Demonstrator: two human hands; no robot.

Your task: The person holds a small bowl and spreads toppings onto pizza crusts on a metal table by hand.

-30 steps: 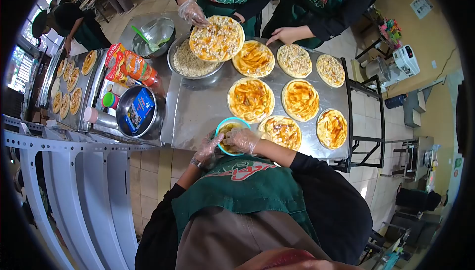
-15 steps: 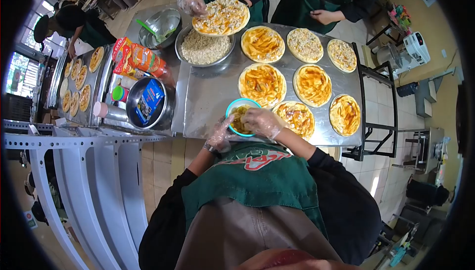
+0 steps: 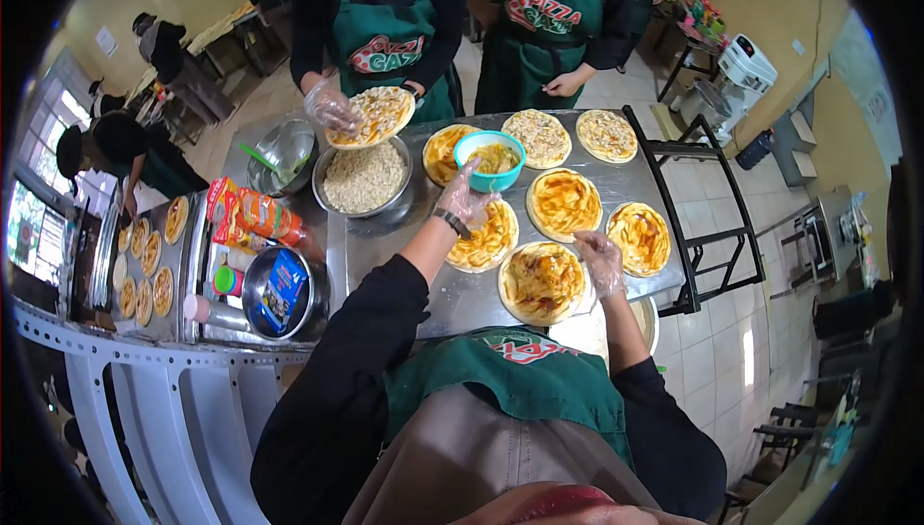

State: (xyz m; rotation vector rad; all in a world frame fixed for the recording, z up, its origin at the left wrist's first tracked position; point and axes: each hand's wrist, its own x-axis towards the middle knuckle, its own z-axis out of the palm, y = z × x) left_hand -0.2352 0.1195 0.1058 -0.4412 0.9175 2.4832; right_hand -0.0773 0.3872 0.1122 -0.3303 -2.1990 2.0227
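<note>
My left hand (image 3: 469,203), in a clear plastic glove, grips a turquoise bowl (image 3: 501,180) by its near side. Yellowish-green food pieces lie in the bowl, which is over the far sauced pizza bases. Curled fingers show on my gloved right hand (image 3: 602,260), held close to the right edge of a sauced pizza base (image 3: 541,283); whatever is in them is too small to make out. Around my hands lie further sauced bases, one (image 3: 564,204) in the middle, one (image 3: 640,239) at right and one (image 3: 484,237) below my left wrist.
Across the metal table (image 3: 385,284), a co-worker's gloved hand (image 3: 332,107) is at a topped pizza (image 3: 371,116) over a bowl of pale crumbly topping (image 3: 363,181). Bottles (image 3: 274,217) and a metal bowl with a blue packet (image 3: 282,291) stand left. A black rack (image 3: 707,207) borders the right.
My left hand has carried the turquoise bowl forward over the far bases. My right hand has left the bowl and moved right, beside a near base. The view has tilted up.
</note>
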